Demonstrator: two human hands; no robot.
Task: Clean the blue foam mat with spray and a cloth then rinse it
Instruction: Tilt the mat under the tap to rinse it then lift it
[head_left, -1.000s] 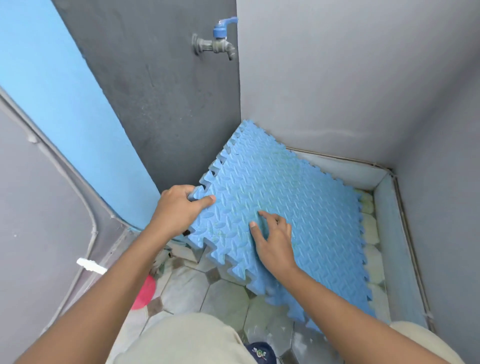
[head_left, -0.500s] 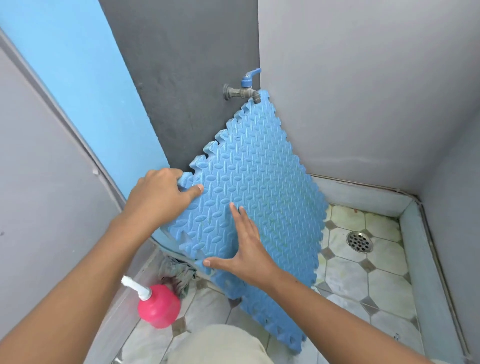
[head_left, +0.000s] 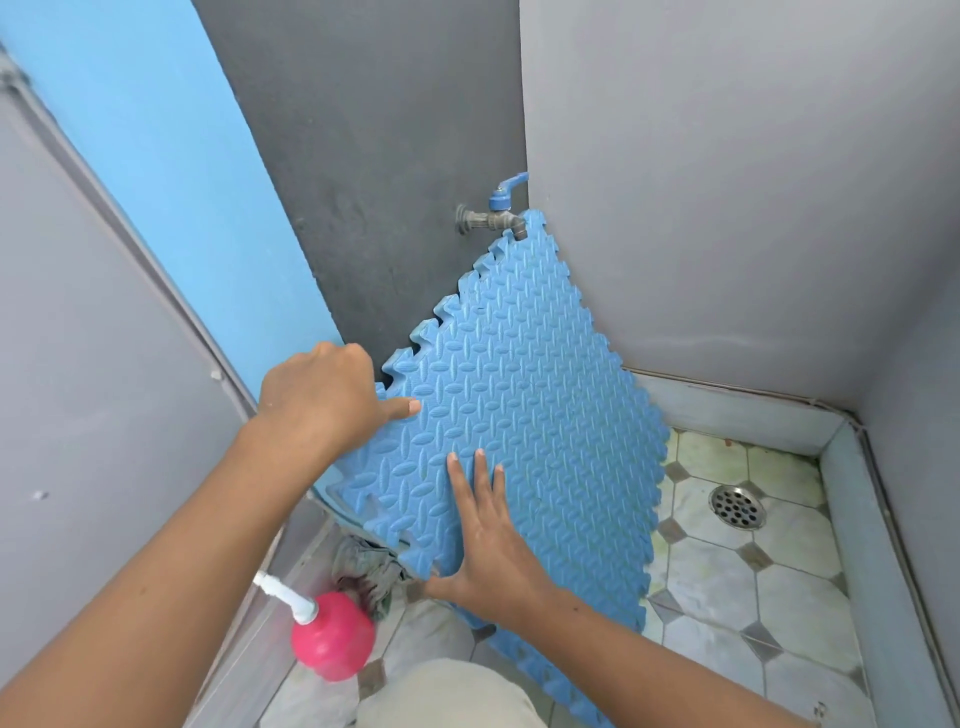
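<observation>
The blue foam mat (head_left: 524, 415) stands tilted at frame centre (top corner beside the tap (head_left: 491, 221)); the left hand (head_left: 324, 397) grips its edge, the right hand (head_left: 485, 540) presses flat, fingers released.

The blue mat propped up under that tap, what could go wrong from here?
1. The blue foam mat stands tilted with its top corner at the tap; it could flop down if the left hand eases its grip.
2. Runoff might soak the cloth and pink spray bottle beside its lower edge.
</observation>
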